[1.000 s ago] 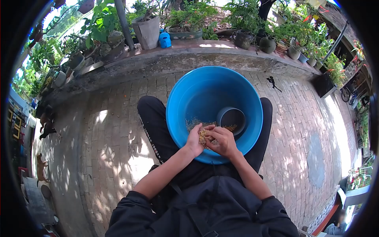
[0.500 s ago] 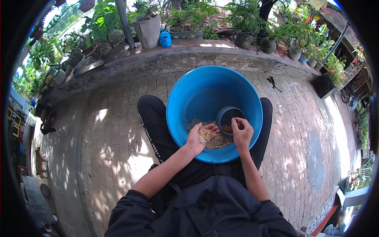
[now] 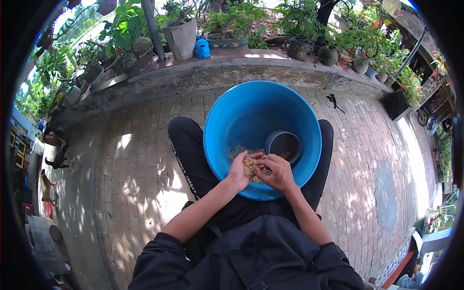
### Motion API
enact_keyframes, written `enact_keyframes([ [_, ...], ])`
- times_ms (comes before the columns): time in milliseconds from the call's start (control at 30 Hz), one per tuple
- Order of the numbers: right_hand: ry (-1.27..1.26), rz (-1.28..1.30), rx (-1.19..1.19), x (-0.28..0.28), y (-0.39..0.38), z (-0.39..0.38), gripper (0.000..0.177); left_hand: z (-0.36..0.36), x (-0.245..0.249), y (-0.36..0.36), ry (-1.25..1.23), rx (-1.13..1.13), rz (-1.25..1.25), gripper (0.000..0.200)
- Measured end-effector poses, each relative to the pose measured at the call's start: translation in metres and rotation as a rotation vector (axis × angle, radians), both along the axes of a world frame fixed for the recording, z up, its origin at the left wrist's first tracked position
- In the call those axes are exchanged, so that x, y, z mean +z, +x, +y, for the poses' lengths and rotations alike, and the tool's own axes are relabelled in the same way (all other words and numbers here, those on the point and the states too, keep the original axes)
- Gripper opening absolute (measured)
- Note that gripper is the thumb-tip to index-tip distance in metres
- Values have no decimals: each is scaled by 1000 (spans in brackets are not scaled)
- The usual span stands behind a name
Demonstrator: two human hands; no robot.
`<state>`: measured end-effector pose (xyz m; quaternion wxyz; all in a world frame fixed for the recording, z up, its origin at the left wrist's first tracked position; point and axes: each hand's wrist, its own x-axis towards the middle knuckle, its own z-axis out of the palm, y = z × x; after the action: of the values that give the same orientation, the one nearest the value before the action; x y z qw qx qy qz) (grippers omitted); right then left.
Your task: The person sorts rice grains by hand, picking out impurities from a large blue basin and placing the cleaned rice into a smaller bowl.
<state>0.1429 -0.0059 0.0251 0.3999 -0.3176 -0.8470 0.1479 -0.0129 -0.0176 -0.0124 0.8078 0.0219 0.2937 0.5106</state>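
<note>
A heap of yellowish and pale grains (image 3: 250,166) lies in the cupped palm of my left hand (image 3: 237,172), which is turned upward. My right hand (image 3: 279,175) is above that palm, fingertips pinched together at the grains; whatever is between them is too small to make out. Both hands are over the near part of a large blue tub (image 3: 256,99), held between my legs. More loose grain and chaff (image 3: 237,151) cover the tub's bottom, partly hidden by my hands. Inside the tub, to the right, a small dark-lined bowl (image 3: 285,144) rests tilted.
A low concrete ledge (image 3: 203,77) with potted plants and a small blue container (image 3: 202,48) runs ahead. On the paved floor at left are a dark bird (image 3: 60,158) and a tan animal (image 3: 47,187). Another person (image 3: 410,281) is at the lower right edge.
My right hand has moved left and slightly down, from over the small bowl to the grains in my left palm. My left hand stays in place. Animals at the left have shifted.
</note>
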Motion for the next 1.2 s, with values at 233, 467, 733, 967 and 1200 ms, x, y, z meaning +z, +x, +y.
enact_keyframes([
  [233,65,-134,-19,-8,-2,0,15,1,-5,0,-3,-3,-4,50],
  [467,-178,53,-82,0,3,0,10,2,-5,1,7,3,2,51],
  [733,-418,439,-576,0,19,15,13,3,-2,2,-1,10,-4,51],
  [967,-371,457,-453,4,11,8,12,3,-4,2,8,1,-15,52],
  [1200,-145,-4,-80,-1,4,0,12,2,-7,1,-1,6,41,49],
])
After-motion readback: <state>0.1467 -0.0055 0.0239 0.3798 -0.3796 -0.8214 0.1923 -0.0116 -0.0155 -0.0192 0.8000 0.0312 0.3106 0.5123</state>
